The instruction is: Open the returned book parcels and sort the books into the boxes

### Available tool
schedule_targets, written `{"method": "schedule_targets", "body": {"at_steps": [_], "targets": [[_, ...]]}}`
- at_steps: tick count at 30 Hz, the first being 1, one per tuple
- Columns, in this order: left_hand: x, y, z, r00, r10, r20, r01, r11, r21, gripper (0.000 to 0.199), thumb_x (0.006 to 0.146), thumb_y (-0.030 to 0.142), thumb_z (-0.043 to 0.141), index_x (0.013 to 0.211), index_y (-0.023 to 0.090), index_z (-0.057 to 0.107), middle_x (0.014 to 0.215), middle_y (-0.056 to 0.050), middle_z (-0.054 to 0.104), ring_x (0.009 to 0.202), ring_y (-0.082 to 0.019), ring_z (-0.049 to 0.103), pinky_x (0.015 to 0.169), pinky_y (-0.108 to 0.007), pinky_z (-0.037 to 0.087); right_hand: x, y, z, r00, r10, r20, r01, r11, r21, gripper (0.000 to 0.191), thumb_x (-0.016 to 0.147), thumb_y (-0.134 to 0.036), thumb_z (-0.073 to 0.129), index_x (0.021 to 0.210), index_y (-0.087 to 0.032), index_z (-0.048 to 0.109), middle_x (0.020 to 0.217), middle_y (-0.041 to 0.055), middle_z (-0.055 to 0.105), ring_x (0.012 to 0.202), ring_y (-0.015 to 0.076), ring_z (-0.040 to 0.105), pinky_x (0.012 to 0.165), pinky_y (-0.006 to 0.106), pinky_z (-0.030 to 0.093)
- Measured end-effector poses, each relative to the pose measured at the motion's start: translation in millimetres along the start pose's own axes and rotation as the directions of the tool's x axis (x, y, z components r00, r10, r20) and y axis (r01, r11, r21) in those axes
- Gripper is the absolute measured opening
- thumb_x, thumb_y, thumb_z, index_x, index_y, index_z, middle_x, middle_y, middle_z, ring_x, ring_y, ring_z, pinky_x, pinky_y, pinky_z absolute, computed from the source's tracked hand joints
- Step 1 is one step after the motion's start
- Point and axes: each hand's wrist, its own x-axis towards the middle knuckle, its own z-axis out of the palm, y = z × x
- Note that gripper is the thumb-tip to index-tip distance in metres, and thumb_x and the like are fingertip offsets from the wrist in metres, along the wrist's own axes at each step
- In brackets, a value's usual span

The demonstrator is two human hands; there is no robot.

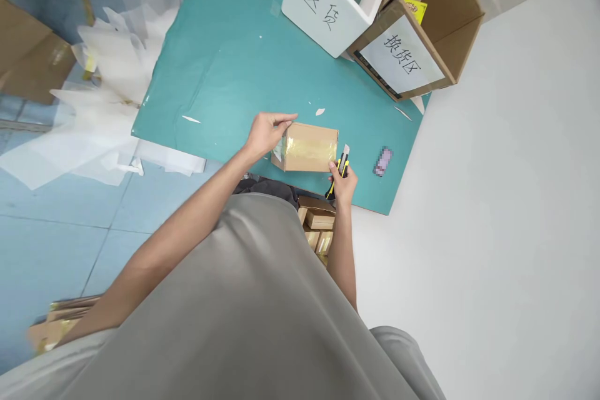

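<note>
A small brown cardboard box (310,147) with shiny yellowish tape across it lies near the front edge of the green table (225,75). My left hand (265,135) pinches the box's upper left corner, beside an end where something pale shows. In my right hand (344,182) is a black and yellow utility knife (342,165), its blade pointing away from me. The thumb of that hand touches the box's lower right corner.
A white bin (323,19) and an open cardboard box (398,56), both labelled and holding packets, stand at the back. A blurred purple item (383,161) lies at right. White sheets (122,44) hang at left; small boxes (320,220) sit below the front edge.
</note>
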Motion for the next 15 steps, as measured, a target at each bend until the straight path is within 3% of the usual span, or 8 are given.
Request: {"method": "schedule_targets", "body": {"at_steps": [4, 8, 10, 13, 15], "targets": [[-14.5, 0.3, 2.7, 0.999, -0.035, -0.009, 0.034, 0.998, -0.057, 0.036, 0.095, 0.042, 0.073, 0.122, 0.020, 0.082, 0.128, -0.010, 0.079, 0.122, -0.031, 0.073, 0.113, -0.053, 0.055, 0.8, -2.0, -5.3, 1.000, -0.010, 0.008, 0.011, 0.998, -0.065, 0.055, 0.086, -0.062, 0.070, 0.109, -0.012, 0.074, 0.087, 0.0025, 0.070, 0.065, 0.0119, 0.058, 0.062, 0.025, 0.051], [-25.0, 6.0, 0.7, 0.996, -0.085, 0.020, 0.085, 0.996, 0.020, 0.036, 0.089, 0.040, 0.079, 0.119, 0.020, 0.083, 0.123, -0.010, 0.081, 0.117, -0.029, 0.075, 0.109, -0.047, 0.059, -11.7, -18.3, -15.0, 0.994, -0.097, -0.055, 0.070, 0.925, -0.373, 0.058, 0.096, -0.068, 0.057, 0.109, -0.014, 0.073, 0.090, 0.0076, 0.073, 0.074, 0.0197, 0.063, 0.071, 0.031, 0.052], [-25.4, 8.3, -1.1, 0.994, -0.104, 0.026, 0.101, 0.991, 0.084, 0.029, 0.089, 0.038, 0.079, 0.111, 0.021, 0.085, 0.116, -0.009, 0.083, 0.111, -0.027, 0.076, 0.106, -0.044, 0.060, -24.2, -30.6, -14.6, 0.983, -0.177, -0.046, 0.134, 0.868, -0.478, 0.060, 0.105, -0.066, 0.043, 0.123, -0.015, 0.070, 0.096, 0.0106, 0.075, 0.081, 0.0235, 0.067, 0.076, 0.033, 0.052], [-21.1, 7.0, -4.5, 0.995, -0.096, 0.040, 0.089, 0.987, 0.137, 0.024, 0.088, 0.037, 0.079, 0.104, 0.021, 0.086, 0.110, -0.008, 0.083, 0.105, -0.027, 0.077, 0.103, -0.042, 0.061, -46.3, -47.8, 0.0, 0.959, -0.223, 0.175, 0.281, 0.830, -0.482, 0.062, 0.111, -0.057, 0.029, 0.153, -0.017, 0.053, 0.101, 0.0112, 0.078, 0.083, 0.0241, 0.072, 0.079, 0.033, 0.053], [-17.2, 2.8, -7.2, 0.995, -0.086, 0.042, 0.079, 0.986, 0.148, 0.025, 0.087, 0.038, 0.080, 0.103, 0.020, 0.086, 0.109, -0.008, 0.083, 0.104, -0.027, 0.076, 0.102, -0.042, 0.060, -59.1, -55.8, 16.4, 0.910, -0.215, 0.354, 0.373, 0.798, -0.474, 0.065, 0.111, -0.054, 0.033, 0.164, -0.017, 0.041, 0.103, 0.0117, 0.079, 0.084, 0.0238, 0.075, 0.079, 0.031, 0.054]]}}
